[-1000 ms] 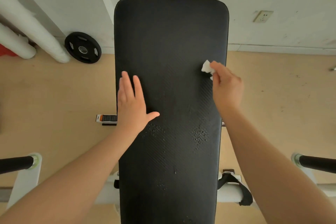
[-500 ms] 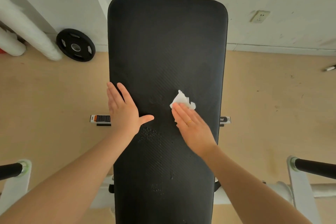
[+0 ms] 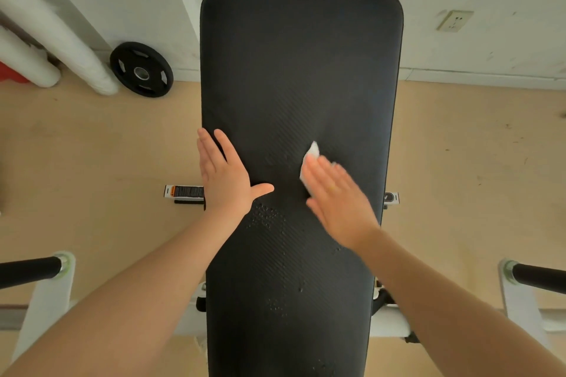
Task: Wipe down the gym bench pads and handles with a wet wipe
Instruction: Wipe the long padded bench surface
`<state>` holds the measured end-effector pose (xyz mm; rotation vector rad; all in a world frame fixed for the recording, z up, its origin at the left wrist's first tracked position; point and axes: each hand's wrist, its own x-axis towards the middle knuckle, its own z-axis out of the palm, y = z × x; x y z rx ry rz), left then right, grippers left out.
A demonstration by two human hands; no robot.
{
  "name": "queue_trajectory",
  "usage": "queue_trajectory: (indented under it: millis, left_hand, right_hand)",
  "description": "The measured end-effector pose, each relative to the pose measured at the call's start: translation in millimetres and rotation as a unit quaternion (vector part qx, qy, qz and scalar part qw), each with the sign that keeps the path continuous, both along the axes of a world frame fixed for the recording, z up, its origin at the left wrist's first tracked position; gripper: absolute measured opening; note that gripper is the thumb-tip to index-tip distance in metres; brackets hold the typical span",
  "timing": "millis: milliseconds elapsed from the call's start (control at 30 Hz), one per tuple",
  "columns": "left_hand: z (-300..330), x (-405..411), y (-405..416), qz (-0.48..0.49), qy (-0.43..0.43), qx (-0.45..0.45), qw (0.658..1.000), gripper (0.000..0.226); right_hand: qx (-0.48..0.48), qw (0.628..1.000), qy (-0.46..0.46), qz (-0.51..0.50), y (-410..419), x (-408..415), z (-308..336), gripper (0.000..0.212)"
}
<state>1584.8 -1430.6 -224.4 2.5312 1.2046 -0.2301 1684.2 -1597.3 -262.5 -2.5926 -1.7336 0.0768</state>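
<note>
A long black bench pad (image 3: 300, 70) runs away from me down the middle of the view, with water droplets on its near half. My left hand (image 3: 225, 176) lies flat on the pad's left edge, fingers straight, thumb spread. My right hand (image 3: 335, 200) presses a white wet wipe (image 3: 310, 159) flat against the pad's middle with straight fingers; the hand is motion-blurred. Most of the wipe is hidden under the fingers. Black foam handles stick out at the lower left (image 3: 29, 269) and lower right (image 3: 539, 278).
The bench's white frame (image 3: 46, 300) shows on both sides below the pad. A black weight plate (image 3: 141, 69) leans on the wall at the back left beside white pipes (image 3: 61, 30). A wall socket (image 3: 455, 20) sits at the back right. Tan floor surrounds the bench.
My right hand swept the wipe from the pad's right edge down to its middle, then shifted slightly up and right. My left hand stayed planted on the left edge.
</note>
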Motion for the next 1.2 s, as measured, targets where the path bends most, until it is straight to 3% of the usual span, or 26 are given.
queue_trajectory:
  millis: [167, 267, 433, 567, 700, 767, 933, 1067, 1200]
  left_hand:
    - [-2.5, -0.7, 1.3, -0.001, -0.006, 0.001, 1.000, 0.127]
    - [-4.2, -1.0, 1.3, -0.001, -0.013, 0.002, 1.000, 0.126]
    - [-7.0, -2.0, 1.1, 0.004, -0.019, 0.010, 1.000, 0.127]
    - [-3.9, -1.0, -0.1, 0.008, -0.020, 0.005, 1.000, 0.127]
    - [-1.9, -0.3, -1.4, 0.013, -0.024, 0.006, 1.000, 0.127]
    - [-3.2, -0.7, -1.1, 0.015, -0.028, 0.008, 0.999, 0.127]
    - [-5.5, -0.7, -0.8, 0.014, -0.032, 0.016, 0.999, 0.126]
    - [-5.1, -1.2, -2.4, 0.012, -0.037, 0.014, 0.999, 0.126]
    - [-4.0, -0.7, -2.4, 0.015, -0.040, 0.009, 0.999, 0.126]
  right_hand:
    - [-0.050, 0.995, -0.046, 0.070, -20.4, -13.5, -18.7, 0.064]
    - [-0.014, 0.996, -0.078, -0.036, -8.2, 21.5, -6.7, 0.076]
    - [0.011, 0.987, -0.022, -0.158, -8.8, 57.3, 11.5, 0.076]
    - [0.001, 0.996, 0.016, -0.084, -35.2, 21.7, -6.5, 0.075]
    - [-0.052, 0.997, 0.005, 0.059, -78.8, -24.8, -31.3, 0.077]
    - [-0.056, 0.996, -0.009, 0.075, -84.7, -24.1, -36.5, 0.077]
    - [-0.001, 0.999, -0.034, -0.036, -55.0, 20.8, -24.3, 0.071]
    - [0.027, 0.989, 0.009, -0.147, -29.7, 43.1, -4.5, 0.075]
    - [0.020, 0.987, 0.047, -0.151, -16.2, 9.7, -7.5, 0.074]
